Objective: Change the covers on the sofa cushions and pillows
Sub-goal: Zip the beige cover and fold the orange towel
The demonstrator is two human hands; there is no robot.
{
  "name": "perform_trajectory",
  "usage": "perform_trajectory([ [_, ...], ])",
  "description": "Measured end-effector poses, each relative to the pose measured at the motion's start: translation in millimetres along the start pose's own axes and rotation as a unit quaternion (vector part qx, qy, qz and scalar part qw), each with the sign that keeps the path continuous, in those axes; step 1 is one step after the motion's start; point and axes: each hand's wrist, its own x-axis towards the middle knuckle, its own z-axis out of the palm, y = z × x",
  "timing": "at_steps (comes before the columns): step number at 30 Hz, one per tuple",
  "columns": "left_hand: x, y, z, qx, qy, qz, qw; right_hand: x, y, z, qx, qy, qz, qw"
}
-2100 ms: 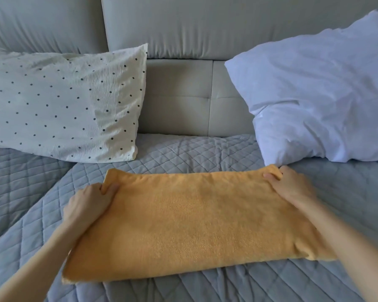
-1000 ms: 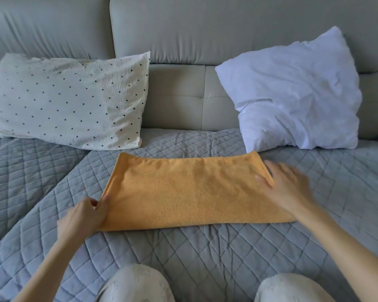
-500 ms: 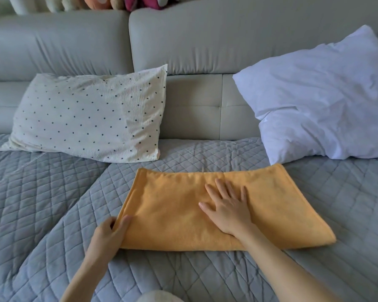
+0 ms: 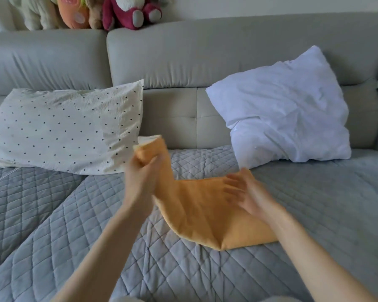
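Observation:
A folded orange cover [image 4: 201, 210] lies on the grey quilted sofa seat [image 4: 74, 225]. My left hand [image 4: 143, 173] grips its left end and holds that end lifted off the seat, towards the middle. My right hand [image 4: 242, 192] rests flat on the cover's right part with the fingers spread, blurred by motion. A white pillow with black dots [image 4: 61, 131] leans against the backrest at the left. A plain white pillow [image 4: 286, 105] leans there at the right.
The grey sofa backrest [image 4: 205, 55] runs across the rear. Several plush toys [image 4: 96, 12] sit on top of it at the upper left. The grey quilt spreads over the seat on both sides of the cover.
My left hand has lifted the cover's left end up and rightward, folding it over. My right hand has slid to the right on the cover.

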Motion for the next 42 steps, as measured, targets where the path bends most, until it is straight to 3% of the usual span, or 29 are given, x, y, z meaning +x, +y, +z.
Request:
perform_trajectory([
  [3,-21.7,-6.3,74.3,0.199,-0.14,0.157,0.957,-21.1,-19.9,-49.0,0.081,0.021,-0.004,0.997],
  [5,-39.8,-31.2,111.1,0.306,-0.295,0.208,0.881,-33.1,-23.5,-75.7,0.079,0.02,0.023,0.996],
  [7,-58.7,-60.2,133.2,0.35,-0.466,0.213,0.784,-40.6,-18.8,-90.5,0.042,0.028,0.068,0.996],
  [9,-71.2,-79.3,140.1,0.372,-0.543,0.215,0.721,-44.6,-10.0,-97.6,0.008,0.04,0.087,0.995],
  [11,-72.1,-81.4,133.6,0.422,-0.509,0.238,0.711,-42.6,-2.9,-100.1,-0.006,0.044,0.07,0.997],
  [14,-60.7,-69.6,100.9,0.549,-0.39,0.303,0.675,-38.4,-5.2,-91.6,-0.076,0.024,0.04,0.996],
  [17,-54.6,-70.5,57.1,0.627,-0.322,0.266,0.658,-36.1,-8.1,-76.8,-0.173,-0.007,0.043,0.984],
  [19,-61.5,-77.6,34.8,0.609,-0.291,0.215,0.705,-31.6,-7.1,-68.3,-0.243,0.012,0.022,0.97],
  [22,-72.6,-89.7,20.4,0.487,-0.227,0.128,0.834,-25.7,-6.3,-61.8,-0.25,0.086,-0.053,0.963],
  [23,-74.6,-92.4,21.3,0.454,-0.221,0.104,0.857,-26.7,-8.3,-61.9,-0.247,0.102,-0.08,0.96],
  [25,-75.8,-97.9,27.3,0.426,-0.233,0.081,0.871,-32.6,-10.0,-67.4,-0.263,0.13,-0.12,0.949],
  [28,-76.2,-107.4,36.3,0.448,-0.286,0.11,0.84,-48.5,0.6,-81.4,-0.308,0.154,-0.114,0.932],
  [32,-73.3,-116.7,38.6,0.564,-0.337,0.141,0.74,-66.0,20.0,-95.7,-0.323,0.136,-0.08,0.933],
  [38,-60.5,-99.6,29.4,0.623,-0.354,0.118,0.688,-64.0,16.5,-94.3,-0.321,0.12,-0.101,0.934],
  [40,-54.8,-98.3,21.5,0.657,-0.347,0.146,0.653,-60.5,21.8,-88.9,-0.365,0.116,-0.116,0.917],
  [42,-50.4,-100.7,16.1,0.678,-0.372,0.172,0.61,-59.0,28.6,-82.9,-0.455,0.117,-0.126,0.874],
])
